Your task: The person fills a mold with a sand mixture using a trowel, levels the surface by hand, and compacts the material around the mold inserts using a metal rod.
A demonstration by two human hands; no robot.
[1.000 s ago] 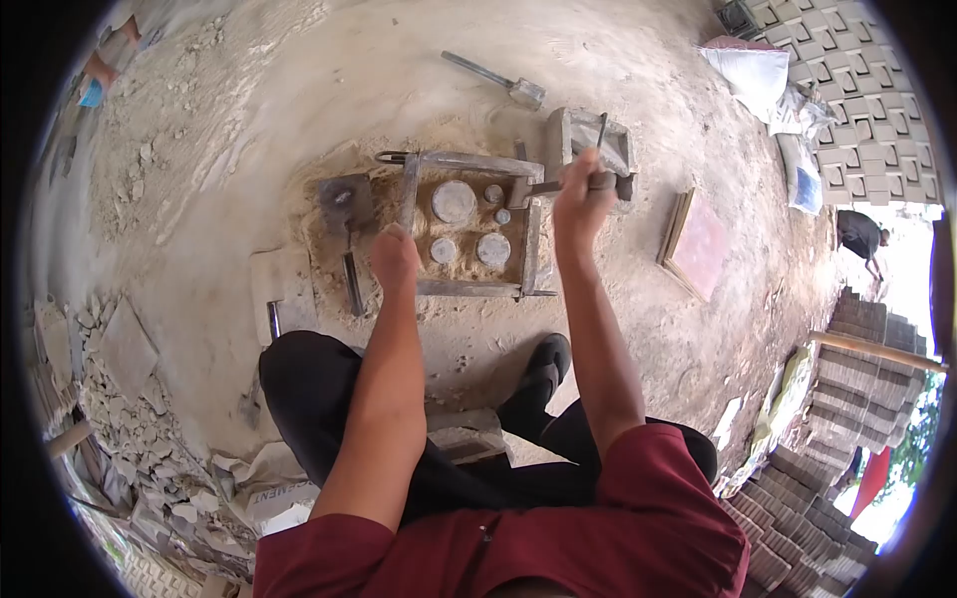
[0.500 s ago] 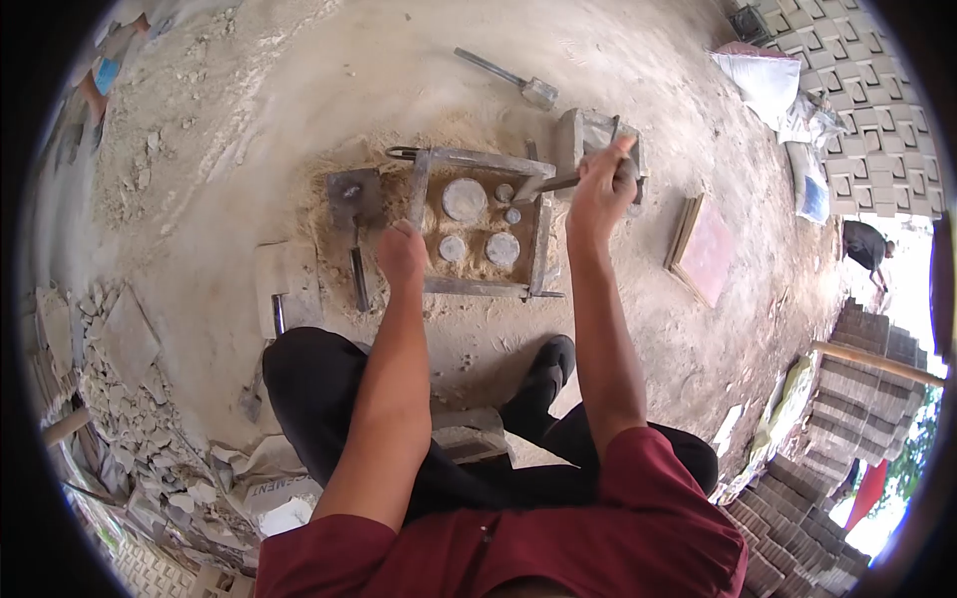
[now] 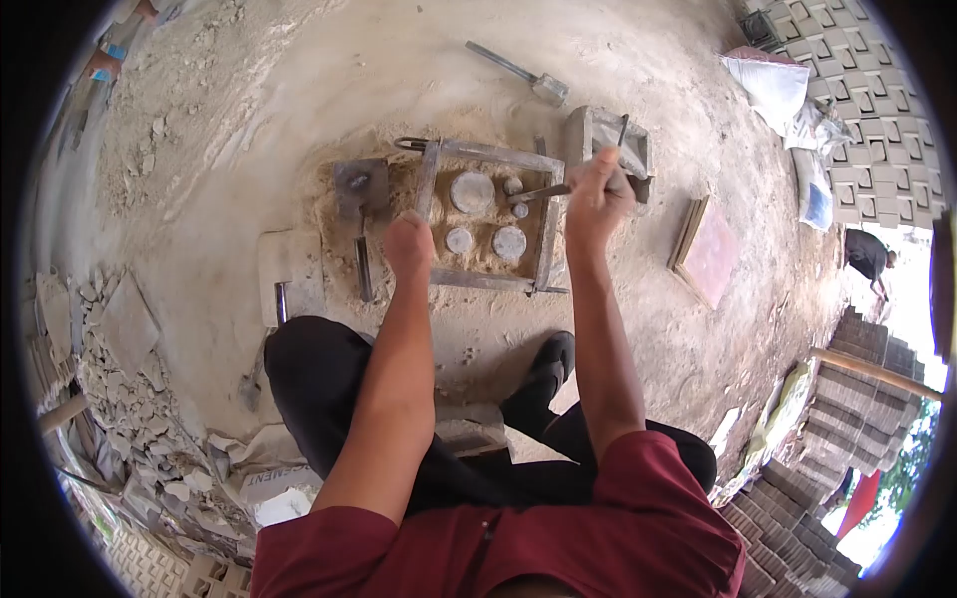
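Observation:
My right hand (image 3: 598, 197) is closed round a small trowel (image 3: 538, 193), whose blade points left over the right side of a square moulding frame (image 3: 488, 151). Several round, pale grey discs, such as the large one (image 3: 472, 192) and a smaller one (image 3: 509, 243), sit in the brown sand inside the frame. The blade's tip is close to the two smallest pieces (image 3: 520, 210). At the frame's left side bar, my left hand (image 3: 409, 244) is closed on the frame; its fingertips are hidden.
A square-bladed trowel (image 3: 363, 214) lies left of the frame. Beyond it, a long-handled tool (image 3: 518, 75) rests on the floor. A grey box (image 3: 578, 135) stands behind my right hand, with pinkish boards (image 3: 708, 251) farther right. Rubble (image 3: 130, 389) covers the left; another person (image 3: 867, 251) bends at far right.
My right hand has drawn slightly nearer, and the trowel's blade has turned to show a narrower edge. My left hand stays at the frame's side. The whole view has shifted slightly.

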